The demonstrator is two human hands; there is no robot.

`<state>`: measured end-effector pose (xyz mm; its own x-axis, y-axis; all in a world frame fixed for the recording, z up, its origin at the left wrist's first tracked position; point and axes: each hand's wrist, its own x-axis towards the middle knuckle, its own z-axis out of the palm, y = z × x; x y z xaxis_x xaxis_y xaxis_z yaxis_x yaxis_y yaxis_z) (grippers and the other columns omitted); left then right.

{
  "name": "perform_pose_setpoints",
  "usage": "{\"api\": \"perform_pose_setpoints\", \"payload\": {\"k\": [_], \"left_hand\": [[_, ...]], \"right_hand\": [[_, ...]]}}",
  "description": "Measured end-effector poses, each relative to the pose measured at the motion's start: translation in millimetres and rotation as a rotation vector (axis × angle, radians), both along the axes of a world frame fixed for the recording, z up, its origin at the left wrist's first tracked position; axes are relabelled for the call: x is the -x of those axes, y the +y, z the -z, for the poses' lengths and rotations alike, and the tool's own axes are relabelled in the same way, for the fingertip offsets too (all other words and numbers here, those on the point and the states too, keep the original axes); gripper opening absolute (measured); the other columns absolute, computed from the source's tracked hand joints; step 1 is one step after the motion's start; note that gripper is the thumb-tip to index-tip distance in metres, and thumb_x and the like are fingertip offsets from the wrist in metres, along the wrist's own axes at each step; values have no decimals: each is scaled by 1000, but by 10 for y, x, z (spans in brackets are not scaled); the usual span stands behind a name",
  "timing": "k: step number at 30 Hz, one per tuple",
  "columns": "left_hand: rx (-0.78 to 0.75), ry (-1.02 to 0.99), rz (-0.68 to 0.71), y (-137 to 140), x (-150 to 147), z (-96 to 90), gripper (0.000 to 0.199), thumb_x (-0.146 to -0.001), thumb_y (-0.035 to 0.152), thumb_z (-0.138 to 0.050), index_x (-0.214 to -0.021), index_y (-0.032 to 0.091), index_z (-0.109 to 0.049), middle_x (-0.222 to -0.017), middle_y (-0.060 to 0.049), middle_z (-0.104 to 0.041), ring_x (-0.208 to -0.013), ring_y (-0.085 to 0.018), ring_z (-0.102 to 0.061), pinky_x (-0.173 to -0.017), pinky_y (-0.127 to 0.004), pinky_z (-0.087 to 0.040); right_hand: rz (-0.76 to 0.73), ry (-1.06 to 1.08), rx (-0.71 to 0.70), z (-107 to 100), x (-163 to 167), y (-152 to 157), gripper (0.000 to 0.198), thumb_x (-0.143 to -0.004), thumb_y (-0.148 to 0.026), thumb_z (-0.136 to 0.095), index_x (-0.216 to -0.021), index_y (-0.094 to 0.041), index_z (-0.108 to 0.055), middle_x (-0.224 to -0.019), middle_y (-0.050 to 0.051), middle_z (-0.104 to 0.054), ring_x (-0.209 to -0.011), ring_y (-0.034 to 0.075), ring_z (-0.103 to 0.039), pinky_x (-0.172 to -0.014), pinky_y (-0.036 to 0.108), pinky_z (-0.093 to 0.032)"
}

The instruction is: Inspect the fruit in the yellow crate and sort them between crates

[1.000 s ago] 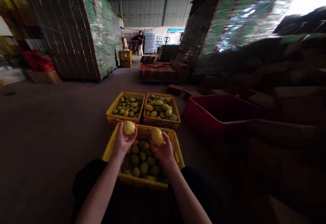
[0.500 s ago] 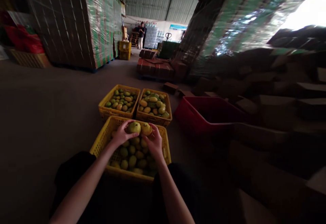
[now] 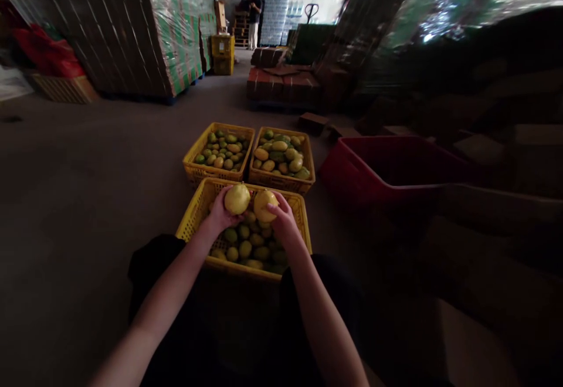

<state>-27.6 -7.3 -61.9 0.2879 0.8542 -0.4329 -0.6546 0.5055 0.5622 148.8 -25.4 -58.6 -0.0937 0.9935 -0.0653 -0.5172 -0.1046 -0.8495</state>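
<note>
My left hand (image 3: 221, 213) is closed around a yellow-green mango (image 3: 237, 199), cupping it from the left and below. In my right hand (image 3: 285, 218) is a second, yellower mango (image 3: 264, 206), with the thumb lying across its near side. A narrow gap separates the two fruits. Both hands are above the far part of a yellow plastic crate (image 3: 190, 213) that stands between my knees. Several green and yellowish mangoes (image 3: 245, 250) lie in it, partly hidden by my wrists.
Beyond stand two more yellow crates of mangoes, a left crate (image 3: 196, 151) and a right crate (image 3: 311, 167). A red bin (image 3: 352, 167) is to the right. Farther back are wrapped pallet stacks (image 3: 178, 41), flattened cartons (image 3: 281, 85), a pallet jack (image 3: 311, 12) and a standing person (image 3: 254, 16).
My view has tipped downward and shifted slightly left. Both mangoes have been turned in my hands and are a little farther apart. Each hand keeps its fruit.
</note>
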Motion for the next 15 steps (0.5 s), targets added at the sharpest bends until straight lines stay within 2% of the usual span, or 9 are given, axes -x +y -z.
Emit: {"api": "perform_pose_setpoints", "payload": {"k": [2, 3, 5, 7, 9, 11, 13, 15], "left_hand": [[72, -147, -14, -36, 11, -47, 57, -90, 54, -37, -117, 12, -64, -70, -10, -66, -54, -17, -57, -48, -27, -48], [95, -213, -40, -56, 12, -73, 59, -90, 55, -34, -118, 13, -63, -71, -10, -66, -56, -18, -58, -48, -26, -49], [91, -311, -133, -91, 7, -121, 58, -90, 55, -33, -120, 12, -60, -81, -12, -69, -71, -21, -66, -57, -28, -55], [55, -364, -184, -116, -1, -164, 51, -90, 47, -37, -123, 14, -58, -96, -12, -71, -88, -23, -69, -71, -32, -59], [27, -395, -173, -140, -7, -213, 42, -89, 36, -42, -124, 17, -58, -105, -10, -71, -94, -22, -70, -77, -34, -59], [29, -415, -139, -173, -5, -276, 38, -88, 27, -46, -123, 21, -60, -105, -6, -72, -94, -21, -70, -78, -35, -60], [76, -423, -135, -215, 12, -339, 34, -87, 25, -49, -118, 21, -62, -100, -5, -72, -92, -21, -71, -76, -34, -60], [157, -409, -178, -247, 51, -365, 30, -86, 23, -50, -113, 19, -63, -92, -5, -72, -88, -22, -71, -73, -35, -61]], "right_hand": [[-22, 181, 108, 38, 46, 19, 34, -56, -25, -74, -89, -22, -66, -74, -3, -70, -64, 16, -64, -55, 24, -52], [-23, 271, 165, 53, 63, 24, 31, -57, -25, -71, -88, -21, -66, -74, -2, -70, -65, 17, -65, -54, 25, -53], [-5, 438, 250, 66, 78, 25, 28, -60, -26, -65, -88, -20, -65, -77, 2, -72, -73, 20, -69, -58, 27, -57], [33, 560, 258, 53, 68, 20, 29, -63, -23, -63, -92, -19, -65, -85, 4, -74, -85, 21, -71, -67, 28, -59], [52, 623, 218, 23, 35, 17, 31, -67, -19, -62, -98, -20, -65, -93, 4, -74, -94, 21, -70, -75, 30, -60], [51, 638, 191, -6, -12, 15, 34, -71, -17, -61, -104, -22, -64, -98, 4, -74, -97, 19, -69, -75, 28, -60], [62, 630, 217, -2, -52, 3, 33, -73, -16, -61, -105, -22, -65, -98, 3, -74, -93, 19, -70, -72, 27, -60], [109, 615, 300, 75, -62, -25, 28, -73, -20, -63, -101, -21, -66, -94, 4, -75, -87, 19, -71, -70, 30, -60]]}}
